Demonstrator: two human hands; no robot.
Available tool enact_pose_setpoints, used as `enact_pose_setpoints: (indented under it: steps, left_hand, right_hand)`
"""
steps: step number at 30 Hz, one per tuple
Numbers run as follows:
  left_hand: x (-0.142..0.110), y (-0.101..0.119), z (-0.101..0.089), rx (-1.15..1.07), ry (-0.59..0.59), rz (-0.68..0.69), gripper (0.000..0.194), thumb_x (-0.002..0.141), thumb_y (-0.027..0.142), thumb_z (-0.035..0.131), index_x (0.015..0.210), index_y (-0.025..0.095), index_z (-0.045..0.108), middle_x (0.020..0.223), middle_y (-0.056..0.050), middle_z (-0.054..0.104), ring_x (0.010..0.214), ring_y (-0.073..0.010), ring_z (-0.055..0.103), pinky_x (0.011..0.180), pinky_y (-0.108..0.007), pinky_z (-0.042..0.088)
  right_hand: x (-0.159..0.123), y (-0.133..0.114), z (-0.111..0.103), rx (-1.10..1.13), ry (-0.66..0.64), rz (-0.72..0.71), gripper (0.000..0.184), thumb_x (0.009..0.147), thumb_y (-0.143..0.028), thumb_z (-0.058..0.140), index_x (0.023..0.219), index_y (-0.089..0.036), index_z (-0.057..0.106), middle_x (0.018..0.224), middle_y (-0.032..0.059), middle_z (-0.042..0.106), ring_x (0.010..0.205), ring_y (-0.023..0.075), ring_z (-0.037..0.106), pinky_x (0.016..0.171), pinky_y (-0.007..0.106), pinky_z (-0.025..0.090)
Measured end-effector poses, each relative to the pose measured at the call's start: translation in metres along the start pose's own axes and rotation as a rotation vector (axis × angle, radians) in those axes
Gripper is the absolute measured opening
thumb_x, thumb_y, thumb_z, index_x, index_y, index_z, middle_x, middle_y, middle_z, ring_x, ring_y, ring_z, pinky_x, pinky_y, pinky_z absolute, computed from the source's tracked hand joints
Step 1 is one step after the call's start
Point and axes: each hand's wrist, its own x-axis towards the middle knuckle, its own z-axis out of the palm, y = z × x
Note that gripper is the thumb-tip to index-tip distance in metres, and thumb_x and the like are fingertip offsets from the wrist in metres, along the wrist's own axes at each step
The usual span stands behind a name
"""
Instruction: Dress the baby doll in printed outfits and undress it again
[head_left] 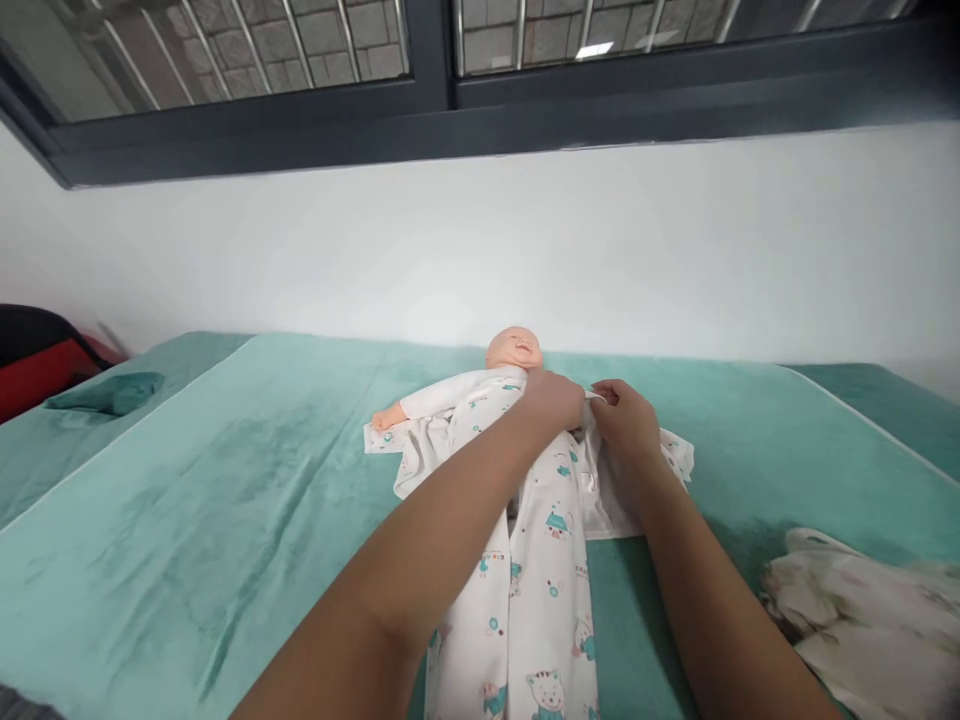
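A baby doll [514, 347] lies on its back, head toward the wall, with a white long sleeve on its arm at the left. White baby pants [551, 590] with printed animals cover its front and reach toward me. Beneath the doll a printed white baby shirt [421, 460] is spread out, its sleeves to both sides. My left hand [553, 402] is closed by the doll's shoulder at the right, its fingertips mostly hidden. Beside it my right hand [626, 415] pinches white cloth of the shirt between thumb and fingers. The doll's arm on that side is hidden by my hands.
A teal blanket [247, 480] covers the bed surface up to the white wall [480, 250]. At the lower right lies a crumpled floral cloth [870, 610]. A dark teal cloth [109, 393] and a red and black bag [37, 360] are at the far left.
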Motion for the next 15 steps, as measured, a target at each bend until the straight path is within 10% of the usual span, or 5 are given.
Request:
enact_pose_setpoints:
  steps: [7, 15]
  left_hand:
    - [-0.012, -0.013, -0.001, 0.0, 0.135, -0.011, 0.032, 0.086, 0.018, 0.055, 0.117, 0.015, 0.063, 0.116, -0.016, 0.068, 0.108, -0.029, 0.063, 0.089, -0.041, 0.046]
    - [-0.053, -0.071, -0.023, -0.094, 0.36, -0.129, 0.022, 0.084, 0.03, 0.057, 0.104, 0.019, 0.061, 0.101, -0.008, 0.07, 0.087, -0.0249, 0.067, 0.068, -0.034, 0.048]
  right_hand:
    - [0.013, 0.011, 0.0, 0.305, 0.083, -0.022, 0.039, 0.06, -0.019, 0.053, 0.095, -0.021, 0.071, 0.099, 0.0071, 0.075, 0.09, 0.0243, 0.069, 0.085, 0.04, 0.051]
    - [0.017, 0.015, -0.014, 0.898, 0.199, 0.355, 0.037, 0.047, -0.008, 0.051, 0.078, -0.019, 0.067, 0.089, 0.0058, 0.072, 0.084, 0.0201, 0.068, 0.056, 0.024, 0.049]
